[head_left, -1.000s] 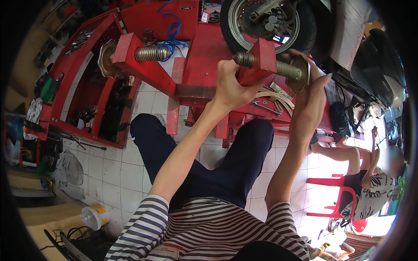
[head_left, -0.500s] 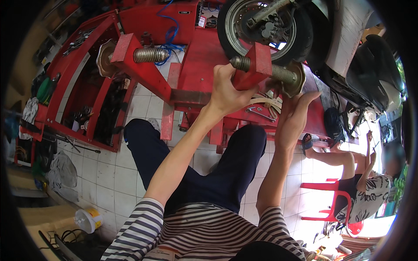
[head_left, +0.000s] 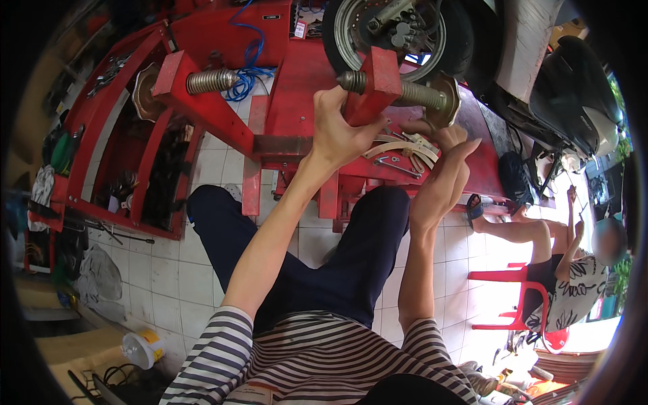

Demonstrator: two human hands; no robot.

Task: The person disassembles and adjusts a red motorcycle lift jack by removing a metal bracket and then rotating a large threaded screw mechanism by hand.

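Near the motorbike wheel [head_left: 459, 40], the left hand [head_left: 337, 133] wraps the red arm [head_left: 376, 84] carrying a thick bolt [head_left: 415, 93], and the right hand [head_left: 442, 177] bends below the bolt's knob [head_left: 445, 101], whether pinching it unclear.

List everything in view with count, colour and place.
Posts: two, red, upper middle
Threaded screws: two, metallic, through the posts
Handwheels: two, dull brass, screws' outer ends
Motorcycle: one, black and pale, upper right
Tyre: one, black, top centre
Hose: one, blue, upper left
Platform: one, red, upper middle
Wrench: at least one, silver, on platform
Cabinet: one, red, left
Bucket: one, white and yellow, lower left
Chair: one, red, right
Seated person: one, patterned top, right
Clutter: uncountable, mixed, left and lower right
Shirt: one, black-and-white striped, bottom
Trousered legs: two, dark blue, centre
Left grip: one, bare, around the right post
Right grip: one, bare, at right handwheel's edge
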